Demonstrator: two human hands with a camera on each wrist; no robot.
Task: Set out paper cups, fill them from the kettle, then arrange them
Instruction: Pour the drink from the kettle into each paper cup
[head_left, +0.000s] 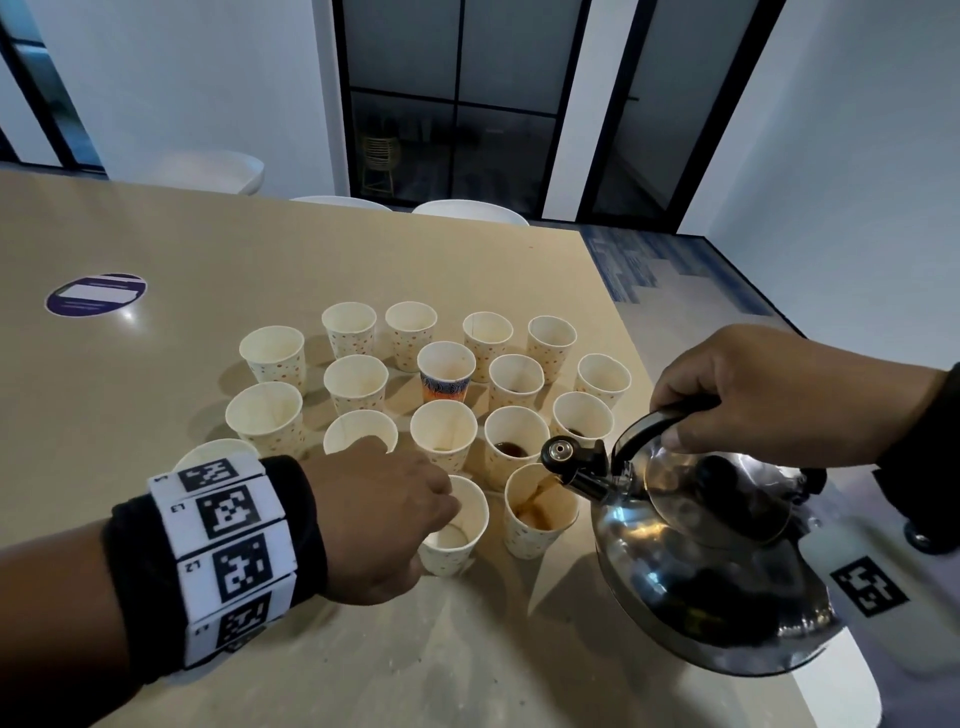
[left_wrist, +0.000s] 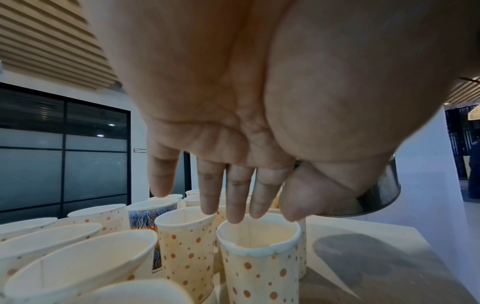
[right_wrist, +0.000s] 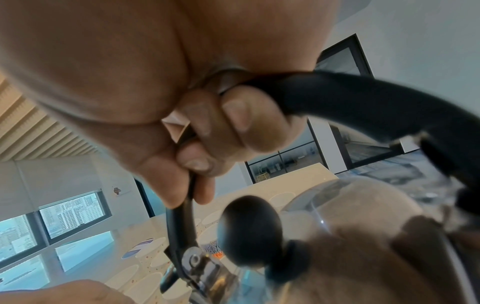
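Note:
Several dotted paper cups (head_left: 270, 415) stand grouped on the beige table (head_left: 363, 665), with one blue-and-orange patterned cup (head_left: 445, 371) among them. My right hand (head_left: 753, 400) grips the black handle (right_wrist: 363, 107) of a steel kettle (head_left: 701, 561). The kettle is tilted, and brown liquid runs from its spout into a front cup (head_left: 540, 514). Two cups behind it (head_left: 514, 441) hold dark liquid. My left hand (head_left: 447, 501) reaches over the empty cup (head_left: 457, 540) beside the one being filled. Its fairly straight fingertips (left_wrist: 235, 218) touch that cup's (left_wrist: 259, 267) rim.
The table's right edge (head_left: 623, 322) runs close behind the kettle. A round purple sticker (head_left: 96, 293) lies at the far left of the table. White chairs (head_left: 470, 210) stand along the far edge. A printed marker tag (head_left: 867, 582) shows below the kettle.

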